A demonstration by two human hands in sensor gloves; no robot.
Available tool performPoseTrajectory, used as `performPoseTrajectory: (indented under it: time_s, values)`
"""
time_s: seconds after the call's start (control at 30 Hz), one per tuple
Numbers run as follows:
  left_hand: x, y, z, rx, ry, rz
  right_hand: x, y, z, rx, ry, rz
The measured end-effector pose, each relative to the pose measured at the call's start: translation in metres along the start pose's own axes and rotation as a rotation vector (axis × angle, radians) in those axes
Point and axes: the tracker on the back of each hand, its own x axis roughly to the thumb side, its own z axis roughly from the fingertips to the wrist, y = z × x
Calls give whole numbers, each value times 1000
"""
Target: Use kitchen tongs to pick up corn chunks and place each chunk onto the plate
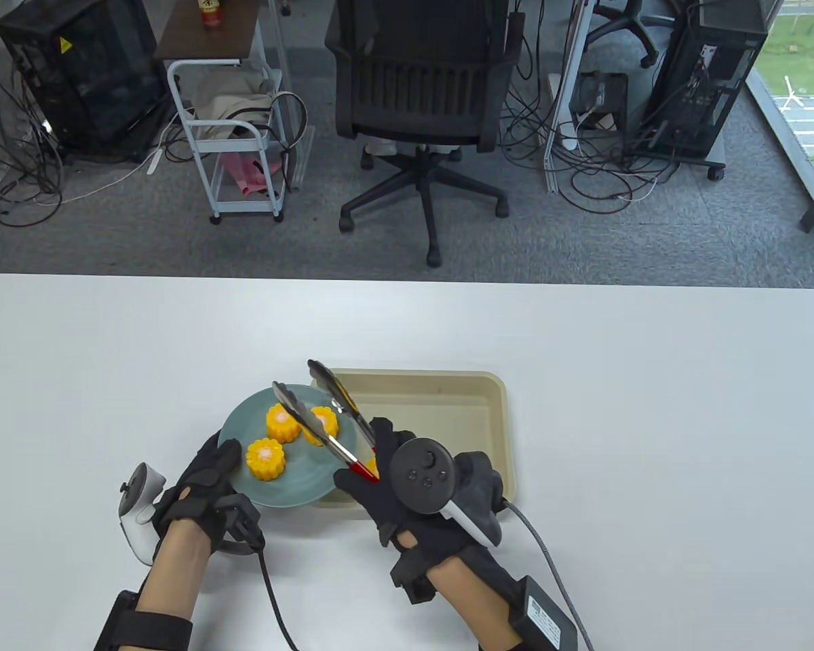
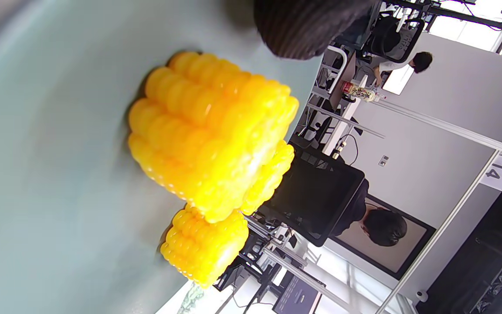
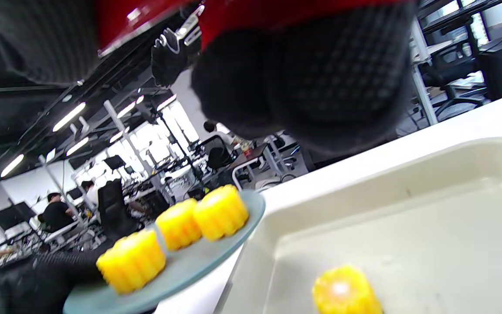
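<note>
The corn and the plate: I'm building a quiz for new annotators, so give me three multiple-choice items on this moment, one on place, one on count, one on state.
1. Where does the last corn chunk off the plate lie?
A. in the beige tray
B. on the bare table
C. between the tongs' tips

2. How many corn chunks are on the plate?
A. one
B. three
C. five

3. How do the tongs stand?
A. shut on a chunk
B. lying on the table
C. held open, empty, above the plate

Key: 1 A, the right wrist view shows the chunk on the floor of the tray. 2 B, three chunks sit on the plate. 3 C, the right hand holds the tongs with their tips apart and nothing between them, while the left hand holds the plate's rim.
</note>
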Motion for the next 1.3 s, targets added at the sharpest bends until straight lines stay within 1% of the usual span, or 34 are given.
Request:
performPoseTrajectory:
  time_s: [0.13, 0.27, 0.4, 0.47, 0.53, 0.63, 0.73, 0.9, 1.03, 1.17, 1.3]
  values:
    - [1, 0, 0, -6, -2, 4, -25, -15, 0, -25, 58, -23]
    - [1, 0, 0, -10, -3, 4, -47, -18, 3, -40, 110, -21]
    - [1, 0, 0, -11, -2, 1, -72, -7, 6, -5, 179, -5]
    - [1, 0, 0, -10, -3, 1, -85, 4, 6, 48, 229, 25]
    - [1, 0, 0, -11, -4, 2, -93, 12, 5, 89, 258, 57]
    - [1, 0, 0, -15, -2, -1, -102, 27, 1, 179, 312, 95]
    - [1, 0, 0, -18, -3, -2, -104, 41, 0, 239, 333, 111]
    - [1, 0, 0, -20, -4, 0, -92, 61, 1, 318, 333, 176]
    - [2, 1, 0, -16, -6, -2, -83, 74, 3, 372, 326, 267]
    - [2, 1, -1, -17, -6, -2, -74, 80, 7, 367, 316, 369]
    - [1, 1, -1, -13, -4, -5, -68, 84, 7, 356, 316, 423]
